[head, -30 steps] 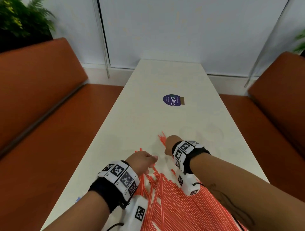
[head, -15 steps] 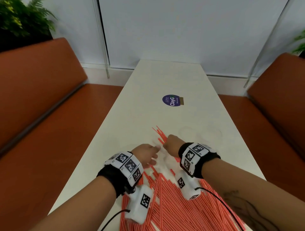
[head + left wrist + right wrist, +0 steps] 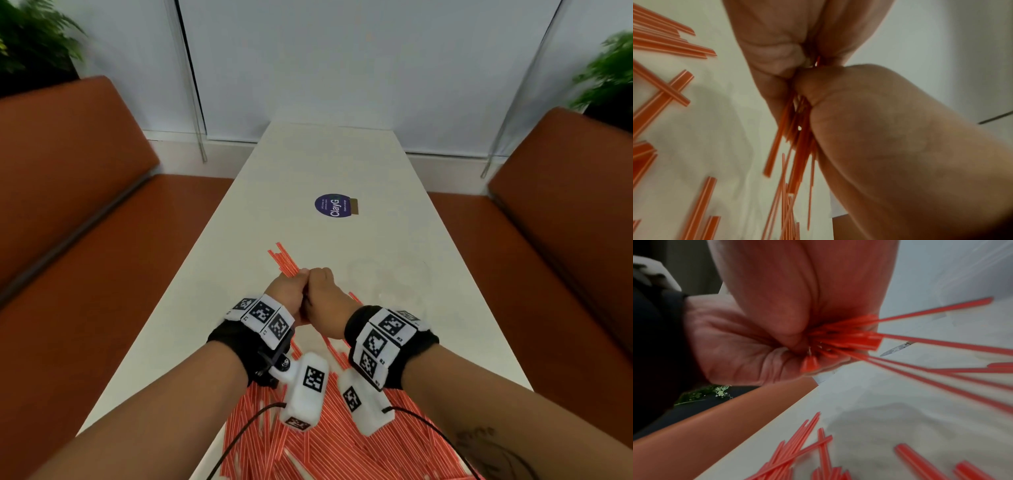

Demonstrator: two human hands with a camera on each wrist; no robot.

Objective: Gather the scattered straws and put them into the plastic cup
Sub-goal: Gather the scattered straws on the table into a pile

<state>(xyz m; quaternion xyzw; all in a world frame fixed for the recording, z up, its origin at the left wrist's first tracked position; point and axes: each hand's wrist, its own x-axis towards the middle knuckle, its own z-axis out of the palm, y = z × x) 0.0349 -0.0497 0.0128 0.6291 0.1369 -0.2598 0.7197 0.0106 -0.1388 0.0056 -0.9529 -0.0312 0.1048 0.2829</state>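
Orange-red striped straws (image 3: pixel 342 452) lie scattered in a heap on the white table (image 3: pixel 342 161) under my forearms. My left hand (image 3: pixel 289 291) and right hand (image 3: pixel 325 294) are pressed together, knuckle to knuckle, both gripping one bundle of straws (image 3: pixel 284 257) whose tips stick out beyond the left hand. The left wrist view shows the bundle (image 3: pixel 797 129) squeezed between both hands, with loose straws (image 3: pixel 663 45) on the table. From the right wrist, the bundle (image 3: pixel 849 337) fans out of the fists. A clear plastic cup (image 3: pixel 387 287) stands faintly visible just right of the hands.
A round purple sticker (image 3: pixel 334 205) lies on the table beyond the hands. Orange-brown benches (image 3: pixel 68 205) (image 3: pixel 565 205) flank the narrow table on both sides. Plants stand in the far corners. Cables run from the wrist cameras across the straws.
My hands have moved together from a small gap to touching and have closed round a bundle of straws. The bundle's tips now stick out farther up the table.
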